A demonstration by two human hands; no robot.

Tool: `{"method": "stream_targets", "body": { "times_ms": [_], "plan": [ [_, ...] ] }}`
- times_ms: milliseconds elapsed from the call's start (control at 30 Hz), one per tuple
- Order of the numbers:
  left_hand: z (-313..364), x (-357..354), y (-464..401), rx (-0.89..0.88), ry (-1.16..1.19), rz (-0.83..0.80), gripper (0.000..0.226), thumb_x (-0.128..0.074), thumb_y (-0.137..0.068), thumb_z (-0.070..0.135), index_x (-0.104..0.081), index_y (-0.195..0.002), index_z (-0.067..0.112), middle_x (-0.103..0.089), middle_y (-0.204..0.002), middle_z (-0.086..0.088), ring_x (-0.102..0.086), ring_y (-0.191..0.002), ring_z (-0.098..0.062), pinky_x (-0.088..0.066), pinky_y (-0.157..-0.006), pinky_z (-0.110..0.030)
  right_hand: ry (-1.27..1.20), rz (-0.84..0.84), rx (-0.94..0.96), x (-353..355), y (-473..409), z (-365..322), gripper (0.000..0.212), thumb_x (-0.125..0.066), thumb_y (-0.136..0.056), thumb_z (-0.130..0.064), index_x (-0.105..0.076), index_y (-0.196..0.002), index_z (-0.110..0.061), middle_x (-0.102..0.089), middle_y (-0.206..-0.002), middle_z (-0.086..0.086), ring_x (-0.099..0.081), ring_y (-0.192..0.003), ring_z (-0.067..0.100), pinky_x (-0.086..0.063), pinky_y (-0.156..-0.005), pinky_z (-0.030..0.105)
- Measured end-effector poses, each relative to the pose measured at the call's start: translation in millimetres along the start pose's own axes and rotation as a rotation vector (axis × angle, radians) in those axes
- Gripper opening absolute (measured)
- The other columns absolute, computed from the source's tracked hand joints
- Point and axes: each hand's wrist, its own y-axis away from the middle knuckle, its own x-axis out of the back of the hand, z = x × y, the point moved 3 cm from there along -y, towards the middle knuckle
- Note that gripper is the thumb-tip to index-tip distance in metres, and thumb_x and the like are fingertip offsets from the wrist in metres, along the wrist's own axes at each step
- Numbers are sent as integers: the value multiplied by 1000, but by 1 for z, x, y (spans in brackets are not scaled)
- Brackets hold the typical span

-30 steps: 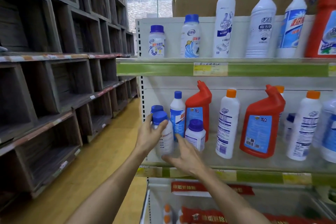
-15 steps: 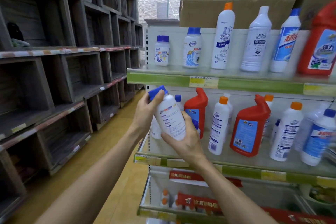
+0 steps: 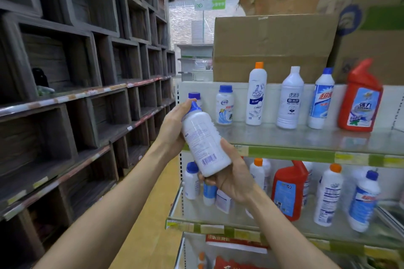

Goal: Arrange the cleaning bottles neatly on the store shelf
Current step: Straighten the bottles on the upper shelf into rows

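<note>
I hold a white bottle with a blue cap [image 3: 204, 144] tilted in front of the left end of the upper shelf [image 3: 306, 150]. My left hand [image 3: 172, 129] grips its neck and upper side, thumb near the cap. My right hand [image 3: 231, 172] cups and grips its base from below. On the upper shelf stand a small blue-capped bottle [image 3: 224, 105], an orange-capped white bottle [image 3: 256, 96], a plain white bottle [image 3: 289, 98], a blue-labelled bottle [image 3: 321, 100] and a red bottle [image 3: 360, 98]. Another blue-capped bottle [image 3: 195, 96] is partly hidden behind the one in my hands.
The lower shelf [image 3: 218, 228] carries several white and red bottles, among them a red one [image 3: 288, 190] and a small white one [image 3: 192, 181]. Cardboard boxes [image 3: 271, 48] sit on top of the unit. Dark wooden cubby shelves [image 3: 76, 94] line the aisle's left side.
Both hands took the white bottle off the lower shelf and raised it to the level of the upper shelf. The view has tilted upward.
</note>
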Motion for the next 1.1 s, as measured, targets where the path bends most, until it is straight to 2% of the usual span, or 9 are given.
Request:
{"method": "stream_targets", "body": {
  "times_ms": [100,267,333,400,567,733,867,1000,1100],
  "plan": [
    [4,1,-4,-1,-41,32,35,-68,-85,46,-63,-101,14,-64,-105,-18,-59,-95,-34,-49,-95,-55,307,201,162,-6,2,-14,72,-72,-72,-59,-54,-122,-12,-68,-98,13,-66,-70,24,-48,-51,29],
    [7,11,-19,92,-71,164,40,-81,-79,40,-61,-97,10,-71,-101,-19,-68,-85,-32,-57,-89,-50,1368,595,516,-21,3,-18,72,-76,-76,-58,-41,-133,-33,-52,-116,-9,-57,-92,12,-51,-71,32],
    [12,11,-26,38,-40,165,29,-79,-82,33,-62,-89,11,-72,-87,-14,-69,-73,-28,-59,-78,-44,1218,517,497,-22,-4,-20,75,-80,-74,-55,-38,-134,-37,-54,-120,-10,-60,-98,10,-53,-76,29],
    [21,10,-32,-53,-7,108,26,-75,-85,28,-61,-95,8,-70,-76,-7,-67,-63,-21,-57,-67,-37,820,356,343,-19,-13,-24,75,-85,-76,-43,-41,-136,-35,-64,-121,-7,-68,-100,10,-57,-76,25],
    [37,12,-52,-109,106,-147,34,-63,-92,28,-54,-121,12,-69,-83,-6,-72,-76,-32,-56,-75,-43,339,-11,81,-16,-39,-26,77,-87,-70,-44,-52,-132,-15,-69,-116,12,-67,-101,32,-58,-69,36],
    [49,13,-79,-105,5,-191,30,-61,-91,31,-64,-115,13,-71,-86,-4,-67,-82,-34,-51,-86,-49,520,105,196,-18,-65,-31,58,-84,-72,-35,-60,-122,-19,-75,-110,4,-72,-98,22,-58,-81,38],
    [51,10,-99,-46,-152,12,25,-66,-86,39,-65,-85,14,-69,-82,-11,-61,-66,-26,-48,-79,-44,844,427,392,-22,-85,-30,60,-89,-74,-31,-53,-122,-24,-70,-108,-7,-69,-93,0,-56,-79,16],
    [46,11,-115,-59,-179,53,36,-69,-73,43,-63,-91,12,-63,-90,-18,-57,-75,-28,-47,-72,-42,896,438,360,-20,-99,-28,69,-87,-76,-34,-44,-128,-26,-67,-112,-9,-66,-94,-6,-50,-72,6],
    [41,10,-128,-84,-166,47,30,-68,-74,36,-64,-89,11,-65,-90,-19,-57,-77,-28,-47,-71,-41,862,415,310,-11,-109,-36,62,-84,-78,-41,-48,-127,-26,-70,-111,-10,-68,-96,-2,-55,-83,16]
  ]
}}
